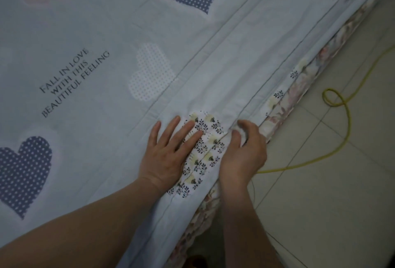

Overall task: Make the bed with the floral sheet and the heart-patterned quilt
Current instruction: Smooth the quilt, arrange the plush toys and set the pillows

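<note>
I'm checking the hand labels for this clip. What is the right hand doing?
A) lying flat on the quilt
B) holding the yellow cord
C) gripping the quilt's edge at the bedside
C: the right hand curls its fingers and thumb round the edge of the heart-patterned quilt; the left hand lies flat.

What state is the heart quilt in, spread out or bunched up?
Spread out: the heart quilt lies smooth, lettering readable; the left hand rests flat on it.
</note>
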